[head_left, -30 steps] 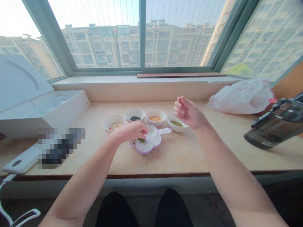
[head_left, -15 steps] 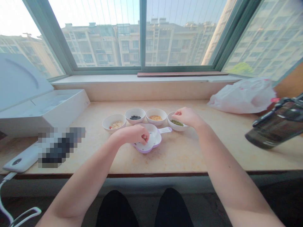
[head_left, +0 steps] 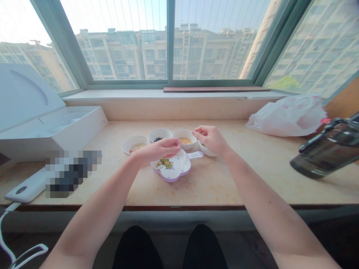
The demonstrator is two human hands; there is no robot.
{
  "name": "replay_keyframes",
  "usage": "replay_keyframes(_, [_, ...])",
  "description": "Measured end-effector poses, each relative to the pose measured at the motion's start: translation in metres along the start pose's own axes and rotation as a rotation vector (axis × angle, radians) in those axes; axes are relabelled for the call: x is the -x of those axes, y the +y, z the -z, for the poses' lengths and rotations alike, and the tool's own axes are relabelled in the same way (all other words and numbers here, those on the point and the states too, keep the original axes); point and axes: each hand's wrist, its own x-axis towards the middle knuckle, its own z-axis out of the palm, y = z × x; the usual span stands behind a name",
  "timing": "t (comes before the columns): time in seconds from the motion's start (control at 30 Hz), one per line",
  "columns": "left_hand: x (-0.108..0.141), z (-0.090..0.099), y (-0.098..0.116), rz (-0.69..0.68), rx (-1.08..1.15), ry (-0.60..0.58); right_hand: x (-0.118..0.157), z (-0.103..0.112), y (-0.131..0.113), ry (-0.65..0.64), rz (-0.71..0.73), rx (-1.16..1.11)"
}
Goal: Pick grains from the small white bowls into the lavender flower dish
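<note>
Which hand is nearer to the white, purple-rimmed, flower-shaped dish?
Left. The left hand is over the far edge of the dish; the right hand is beyond it to the right, over the rightmost round white bowl.

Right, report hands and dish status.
Left hand over scalloped dish; right hand by rightmost bowl. Green and yellow grains in dish. Left hand partly blocks view.

An open white box [head_left: 81, 130] stands at the left edge; a white device [head_left: 26, 189] and its cable [head_left: 5, 239] lie lower left. At right are a plastic bag [head_left: 286, 116] and dark bottle [head_left: 316, 157]. Windows [head_left: 170, 48] across the top show buildings [head_left: 204, 54].
</note>
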Motion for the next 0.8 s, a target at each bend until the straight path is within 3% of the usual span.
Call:
replay_keyframes(0.13, [0.001,-0.003,0.006,-0.019,0.414,0.015,0.005,-0.007,-0.004,-0.034,0.053,-0.217])
replay_keyframes(0.27, [-0.001,-0.005,0.004,0.009,0.562,0.017,0.012,-0.01,-0.014,-0.11,0.036,-0.436])
replay_keyframes(0.47, [-0.008,-0.006,-0.007,0.029,0.606,0.019,0.022,-0.016,-0.03,-0.255,-0.003,-0.603])
replay_keyframes(0.8, [-0.013,-0.008,-0.014,0.068,0.472,0.093,0.022,-0.027,-0.02,-0.237,0.03,-0.463])
